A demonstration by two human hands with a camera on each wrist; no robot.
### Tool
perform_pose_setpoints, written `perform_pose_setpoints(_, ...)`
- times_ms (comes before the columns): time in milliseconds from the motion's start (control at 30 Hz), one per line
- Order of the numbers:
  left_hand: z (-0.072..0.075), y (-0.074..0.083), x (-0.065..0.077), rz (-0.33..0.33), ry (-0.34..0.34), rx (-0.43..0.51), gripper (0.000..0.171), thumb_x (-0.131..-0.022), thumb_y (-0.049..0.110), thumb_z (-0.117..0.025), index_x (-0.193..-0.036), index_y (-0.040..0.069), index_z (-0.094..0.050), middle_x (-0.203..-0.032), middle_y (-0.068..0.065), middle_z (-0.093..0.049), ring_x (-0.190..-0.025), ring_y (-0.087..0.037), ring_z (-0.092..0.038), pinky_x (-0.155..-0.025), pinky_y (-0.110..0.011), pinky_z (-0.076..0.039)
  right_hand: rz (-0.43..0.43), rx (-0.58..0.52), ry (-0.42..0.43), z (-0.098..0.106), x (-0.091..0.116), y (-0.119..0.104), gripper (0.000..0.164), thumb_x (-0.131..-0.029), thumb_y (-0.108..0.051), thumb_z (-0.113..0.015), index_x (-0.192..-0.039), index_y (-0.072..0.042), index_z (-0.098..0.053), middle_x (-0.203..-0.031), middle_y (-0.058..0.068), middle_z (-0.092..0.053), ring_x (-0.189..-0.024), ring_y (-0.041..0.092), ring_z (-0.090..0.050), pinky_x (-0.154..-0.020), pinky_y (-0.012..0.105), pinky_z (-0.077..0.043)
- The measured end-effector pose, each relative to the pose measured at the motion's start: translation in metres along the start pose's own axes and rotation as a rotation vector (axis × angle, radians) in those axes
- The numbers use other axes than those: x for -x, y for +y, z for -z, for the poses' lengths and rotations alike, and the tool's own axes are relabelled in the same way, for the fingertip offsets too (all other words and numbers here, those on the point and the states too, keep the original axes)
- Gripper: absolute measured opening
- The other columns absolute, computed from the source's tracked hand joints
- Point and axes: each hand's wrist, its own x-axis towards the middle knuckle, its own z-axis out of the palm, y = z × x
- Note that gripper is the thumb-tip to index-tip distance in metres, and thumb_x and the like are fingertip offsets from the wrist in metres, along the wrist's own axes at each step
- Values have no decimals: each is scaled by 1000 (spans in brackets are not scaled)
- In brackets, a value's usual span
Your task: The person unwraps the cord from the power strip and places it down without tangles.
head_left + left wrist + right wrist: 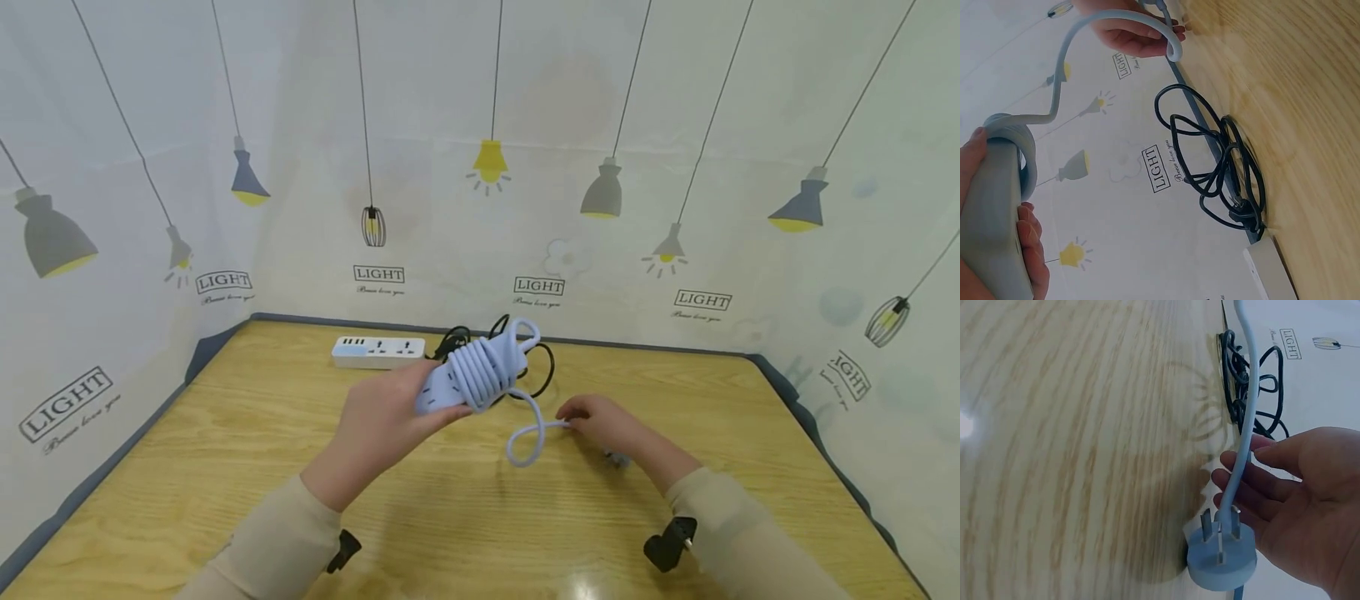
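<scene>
My left hand (375, 429) grips a pale power strip (435, 393) by one end, thumb on one side and fingers on the other, up off the table. Several turns of its own thick cord (480, 375) are wound round the far half. From there a loose length dips in a loop towards my right hand (609, 427), which pinches the cord between thumb and fingers. Just past that hold, the three-pin plug (1222, 557) hangs with its metal prongs showing in the right wrist view.
A second, white power strip (378, 353) lies at the back left of the wooden table (465, 517). Beside it is its black cord, bundled in loose loops with a black plug (1242, 214). Behind stands a fabric backdrop (450, 108) printed with lamps.
</scene>
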Motion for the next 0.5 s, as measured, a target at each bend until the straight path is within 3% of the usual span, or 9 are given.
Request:
perform_pose_setpoints(233,-1,2,-1,18,-6,-6,55,-75,50,-80,-107,8,-65,-79,1,-64,-55,-8,-49,-44,-25,-38,33,70,64,6,16,-14,23,-99,-6,-52,-117,0,-65,-114,11,-65,-109,32,-60,-90,48,-47)
perform_pose_setpoints(500,-2,5,-3,10,18,9,56,-76,51,-79,-108,7,-64,-80,0,-65,-55,-8,-50,-45,-24,-39,220,-26,334,17,43,-57,20,-98,-5,-54,-113,-6,-68,-111,7,-64,-100,23,-59,-84,43,-49)
